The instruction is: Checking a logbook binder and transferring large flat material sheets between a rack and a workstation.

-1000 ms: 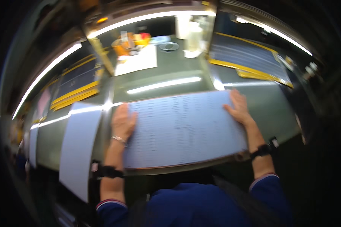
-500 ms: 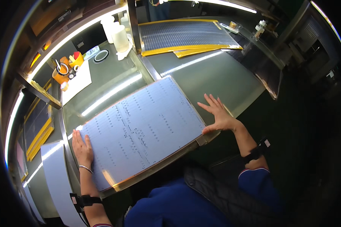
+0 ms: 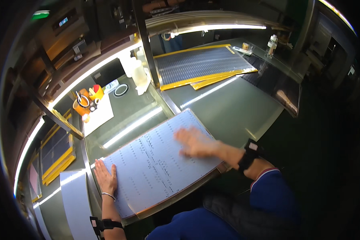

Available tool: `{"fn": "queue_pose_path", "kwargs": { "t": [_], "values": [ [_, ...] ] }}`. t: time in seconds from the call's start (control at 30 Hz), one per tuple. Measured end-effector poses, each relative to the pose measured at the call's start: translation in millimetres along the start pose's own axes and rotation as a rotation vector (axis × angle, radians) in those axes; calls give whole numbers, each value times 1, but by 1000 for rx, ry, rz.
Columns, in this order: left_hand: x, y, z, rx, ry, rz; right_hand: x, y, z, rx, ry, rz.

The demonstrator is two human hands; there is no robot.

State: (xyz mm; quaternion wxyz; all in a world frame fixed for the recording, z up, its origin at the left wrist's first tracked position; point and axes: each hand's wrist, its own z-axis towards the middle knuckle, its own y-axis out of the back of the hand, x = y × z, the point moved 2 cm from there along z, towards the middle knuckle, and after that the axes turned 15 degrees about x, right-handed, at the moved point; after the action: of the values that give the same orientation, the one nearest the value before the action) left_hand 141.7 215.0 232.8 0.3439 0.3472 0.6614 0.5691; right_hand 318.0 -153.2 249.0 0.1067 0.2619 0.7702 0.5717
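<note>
A large pale bluish-white rectangular panel [image 3: 144, 188] with rows of small dark marks lies on the glass-topped bench in front of me. My left hand [image 3: 106, 176] rests flat along its left edge, with the fingers stretched out and nothing in them. Over the right part of the panel is my right hand [image 3: 194, 143], smeared by motion. Its thumb and fingers stand apart and no object shows in it. Whether this hand touches the panel's surface, I cannot tell.
Yellow-edged dark mesh frames [image 3: 200, 66] lie at the back right, near a clear bottle [image 3: 271, 47]. Rolls of tape [image 3: 82, 102] and white bottles [image 3: 138, 73] stand at the back left. A plain white panel [image 3: 77, 204] lies at the left. A metal post [image 3: 145, 44] rises behind.
My right hand has moved left from the panel's right edge to above its surface. My left hand stays on the left edge. The whole view has shifted, with things appearing lower.
</note>
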Motion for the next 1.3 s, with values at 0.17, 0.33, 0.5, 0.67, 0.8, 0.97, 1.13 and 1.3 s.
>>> {"fn": "queue_pose_path", "kwargs": {
  "t": [0.17, 0.33, 0.5, 0.67, 0.8, 0.97, 1.13, 1.3],
  "values": [
    [-7, 9, -6, 1, 6, -56, -82, 10, 15, -157, -352, 132],
    [0, 2, -34, 70, -21, -51, -71, -7, -22, -245, -371, 136],
    [30, 5, -168, 59, -136, -296, -10, -15, -117, -515, -98, 513],
    [-11, -12, -233, -225, -49, -156, 28, -42, -143, -573, -289, 243],
    [22, 4, -215, -111, -82, -393, 3, -18, -133, -578, -318, 390],
    [32, 14, -196, 66, 228, -1123, 27, -9, -101, -718, -102, 604],
    [43, 19, -193, 245, 250, -1244, 85, -12, -77, -469, 133, 487],
    [50, 14, -182, 277, 325, -1105, 90, -3, -77, -430, 125, 603]
  ]
}}
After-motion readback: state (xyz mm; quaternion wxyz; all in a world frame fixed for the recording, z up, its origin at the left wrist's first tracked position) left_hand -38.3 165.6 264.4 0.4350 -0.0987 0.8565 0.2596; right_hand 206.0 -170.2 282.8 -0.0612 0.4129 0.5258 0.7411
